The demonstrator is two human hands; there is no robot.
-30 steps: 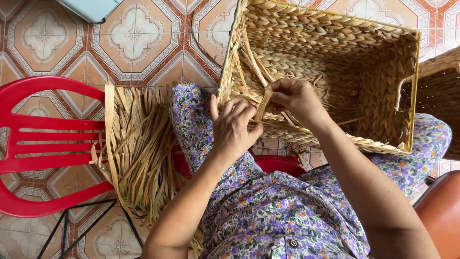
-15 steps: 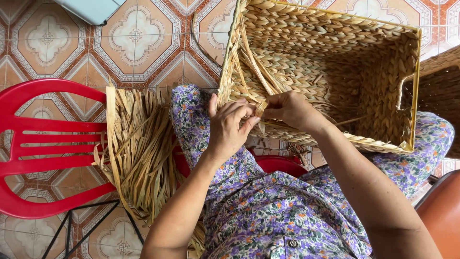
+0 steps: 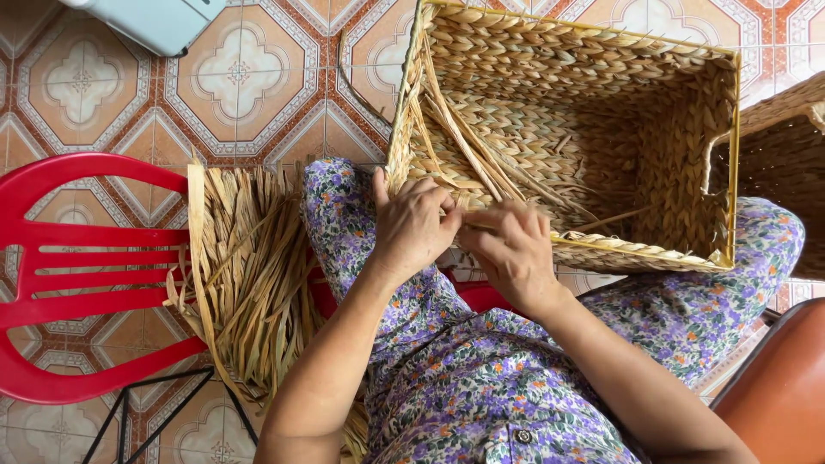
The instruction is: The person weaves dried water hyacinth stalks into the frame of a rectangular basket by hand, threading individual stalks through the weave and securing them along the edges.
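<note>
A rectangular woven straw basket [image 3: 593, 94] rests tilted on my knees, its open side towards me. Loose dry straw strands [image 3: 464, 146] stick out of its left inner wall. My left hand [image 3: 412, 228] presses against the basket's near left corner, fingers curled on the rim. My right hand [image 3: 511, 249] sits right beside it at the near rim, fingers pinching a straw strand. The two hands touch each other. I wear a purple flowered garment [image 3: 481, 387].
A bundle of dry straw strips [image 3: 249, 275] lies across a red plastic chair [image 3: 77, 275] on my left. A second woven basket [image 3: 791, 146] stands at the right edge. A pale blue object [image 3: 155, 21] sits on the patterned tile floor [image 3: 249, 86].
My right hand has dropped from inside the basket down to the near rim, meeting my left hand. The left hand has stayed at the corner.
</note>
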